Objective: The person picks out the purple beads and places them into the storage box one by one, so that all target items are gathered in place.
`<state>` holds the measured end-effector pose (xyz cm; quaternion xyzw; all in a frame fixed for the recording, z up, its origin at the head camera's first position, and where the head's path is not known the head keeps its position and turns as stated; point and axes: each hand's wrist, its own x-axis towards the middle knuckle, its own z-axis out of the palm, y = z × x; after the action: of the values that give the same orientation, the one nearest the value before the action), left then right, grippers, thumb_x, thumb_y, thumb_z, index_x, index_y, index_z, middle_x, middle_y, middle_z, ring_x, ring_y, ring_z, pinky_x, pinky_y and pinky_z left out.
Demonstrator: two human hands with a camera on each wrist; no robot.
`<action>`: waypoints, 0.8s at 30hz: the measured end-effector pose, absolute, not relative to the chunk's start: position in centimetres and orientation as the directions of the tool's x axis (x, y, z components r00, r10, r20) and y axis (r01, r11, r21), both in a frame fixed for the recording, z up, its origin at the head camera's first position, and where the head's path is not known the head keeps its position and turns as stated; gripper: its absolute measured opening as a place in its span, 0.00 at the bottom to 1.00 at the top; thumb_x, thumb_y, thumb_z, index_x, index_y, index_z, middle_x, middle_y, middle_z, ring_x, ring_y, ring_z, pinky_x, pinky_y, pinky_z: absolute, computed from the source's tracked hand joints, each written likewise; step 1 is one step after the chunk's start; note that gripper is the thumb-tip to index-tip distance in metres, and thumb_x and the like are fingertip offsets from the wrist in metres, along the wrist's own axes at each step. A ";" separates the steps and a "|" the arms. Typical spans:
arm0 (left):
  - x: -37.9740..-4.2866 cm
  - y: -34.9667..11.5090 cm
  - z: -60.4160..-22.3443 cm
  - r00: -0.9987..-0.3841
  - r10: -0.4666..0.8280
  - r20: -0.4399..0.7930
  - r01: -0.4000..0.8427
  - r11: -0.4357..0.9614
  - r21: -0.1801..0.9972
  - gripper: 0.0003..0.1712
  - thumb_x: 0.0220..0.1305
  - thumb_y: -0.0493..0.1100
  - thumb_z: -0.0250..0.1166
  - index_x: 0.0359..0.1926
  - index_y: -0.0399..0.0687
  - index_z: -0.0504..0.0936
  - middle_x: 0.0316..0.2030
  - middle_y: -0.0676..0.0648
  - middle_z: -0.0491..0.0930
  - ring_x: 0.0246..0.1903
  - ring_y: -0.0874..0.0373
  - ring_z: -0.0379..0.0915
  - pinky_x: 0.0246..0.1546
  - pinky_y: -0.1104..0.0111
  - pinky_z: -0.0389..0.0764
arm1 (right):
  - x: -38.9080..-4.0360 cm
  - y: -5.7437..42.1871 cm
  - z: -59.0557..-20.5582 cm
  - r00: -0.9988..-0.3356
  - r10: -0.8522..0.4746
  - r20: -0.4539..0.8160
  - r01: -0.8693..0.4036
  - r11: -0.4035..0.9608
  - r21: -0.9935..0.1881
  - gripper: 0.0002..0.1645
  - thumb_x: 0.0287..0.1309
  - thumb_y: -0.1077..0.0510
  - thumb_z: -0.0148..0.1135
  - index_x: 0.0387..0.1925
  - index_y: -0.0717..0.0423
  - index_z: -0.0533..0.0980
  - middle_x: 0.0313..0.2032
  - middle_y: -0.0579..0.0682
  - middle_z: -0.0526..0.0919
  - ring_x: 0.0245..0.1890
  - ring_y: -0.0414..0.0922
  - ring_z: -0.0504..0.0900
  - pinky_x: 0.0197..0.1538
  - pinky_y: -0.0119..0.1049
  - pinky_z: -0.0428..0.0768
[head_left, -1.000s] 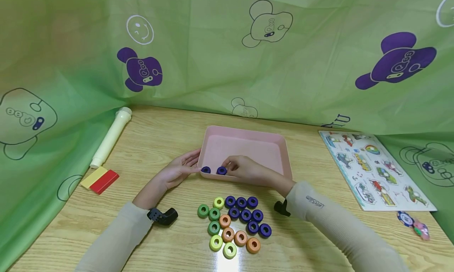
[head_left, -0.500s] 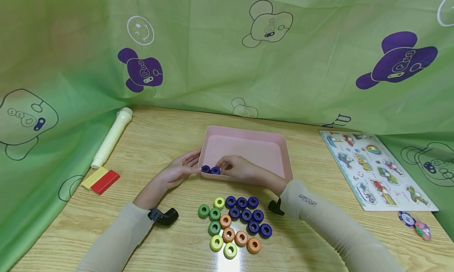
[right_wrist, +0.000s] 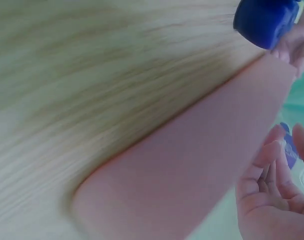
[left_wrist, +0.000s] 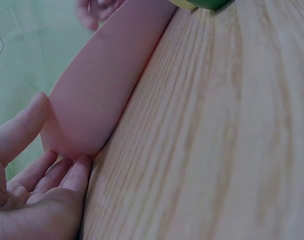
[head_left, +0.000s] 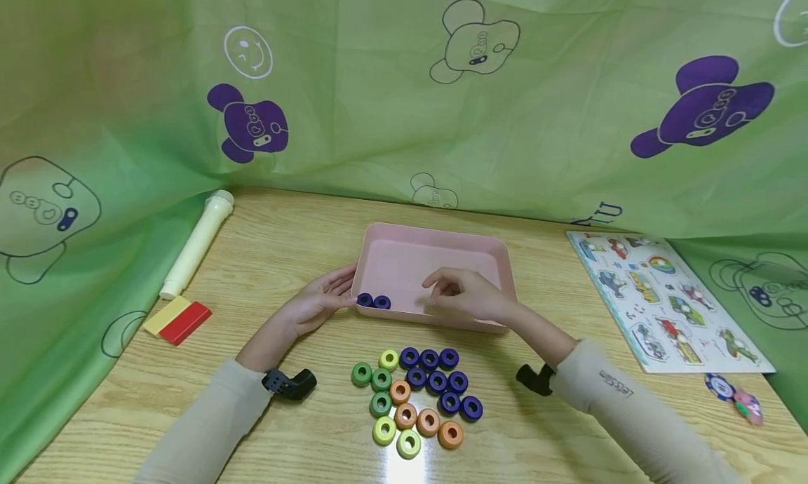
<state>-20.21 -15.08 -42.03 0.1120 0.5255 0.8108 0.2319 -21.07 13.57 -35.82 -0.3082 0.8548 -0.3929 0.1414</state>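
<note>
A pink tray (head_left: 435, 243) lies on the wooden table. Two dark purple rings (head_left: 381, 302) sit side by side in its near left corner. My left hand (head_left: 313, 303) is at that corner, its fingers fairly straight against the outer wall; in the left wrist view the thumb (left_wrist: 22, 127) touches near the rim. Over the tray, right of the two rings, hovers my right hand (head_left: 470, 294) with fingers loosely bent and nothing between them. In front of the tray lies a group of rings: purple rings (head_left: 436, 382), green rings (head_left: 381, 380), orange rings (head_left: 428, 421) and yellow rings (head_left: 384, 431).
A pale cylinder (head_left: 197, 245) and a yellow and red piece (head_left: 179, 320) lie at the left. On the right is a picture puzzle board (head_left: 669, 301), with small trinkets (head_left: 735, 398) beside its near edge. A green printed cloth (head_left: 353, 105) hangs behind and around the table.
My right hand slid the second purple ring left against the first, let it go, and moved up and right. The left hand stayed at the tray corner.
</note>
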 end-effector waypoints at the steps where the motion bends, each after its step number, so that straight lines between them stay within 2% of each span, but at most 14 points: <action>1: -20.2 -15.1 -42.0 -0.868 0.493 -0.063 -0.260 -0.341 0.903 0.40 0.50 0.22 0.53 0.62 0.38 0.46 0.62 0.42 0.43 0.60 0.52 0.41 0.56 0.66 0.53 | -20.7 14.1 -35.5 -0.772 -0.636 0.010 -0.415 0.492 -0.765 0.14 0.46 0.64 0.59 0.39 0.60 0.73 0.26 0.48 0.76 0.27 0.42 0.74 0.33 0.32 0.74; 5: -20.2 -15.1 -42.0 -0.867 0.493 -0.064 -0.263 -0.345 0.901 0.40 0.50 0.22 0.52 0.62 0.38 0.46 0.62 0.42 0.43 0.60 0.52 0.40 0.56 0.66 0.53 | -19.4 16.4 -34.8 -0.741 -0.671 0.007 -0.404 0.438 -0.803 0.13 0.49 0.65 0.56 0.40 0.63 0.72 0.27 0.51 0.76 0.27 0.44 0.74 0.32 0.32 0.73; 9: -20.2 -15.0 -41.9 -0.869 0.491 -0.066 -0.261 -0.341 0.903 0.40 0.49 0.22 0.53 0.62 0.38 0.46 0.62 0.42 0.44 0.60 0.52 0.41 0.55 0.66 0.54 | -18.0 18.6 -34.8 -0.698 -0.716 -0.015 -0.402 0.409 -0.819 0.14 0.50 0.62 0.56 0.41 0.62 0.71 0.27 0.50 0.76 0.28 0.44 0.74 0.30 0.33 0.74; 14: -20.1 -15.0 -42.0 -0.866 0.495 -0.072 -0.264 -0.329 0.907 0.40 0.49 0.23 0.54 0.62 0.39 0.47 0.62 0.42 0.44 0.60 0.52 0.41 0.55 0.66 0.54 | -16.3 20.6 -35.0 -0.679 -0.734 -0.025 -0.406 0.403 -0.820 0.15 0.51 0.58 0.56 0.42 0.60 0.71 0.28 0.48 0.76 0.28 0.43 0.74 0.29 0.33 0.74; 24: -20.2 -15.1 -42.0 -0.865 0.497 -0.069 -0.265 -0.335 0.904 0.40 0.50 0.23 0.53 0.62 0.39 0.46 0.62 0.42 0.43 0.60 0.52 0.40 0.55 0.67 0.54 | -15.2 20.4 -36.9 -0.585 -0.810 -0.030 -0.479 0.375 -0.794 0.16 0.51 0.60 0.55 0.43 0.59 0.69 0.28 0.47 0.75 0.27 0.40 0.74 0.28 0.31 0.75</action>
<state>-20.16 -15.08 -42.03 0.1103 0.5264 0.8096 0.2352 -15.17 20.44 -36.90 -0.4022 0.8012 -0.3882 0.2135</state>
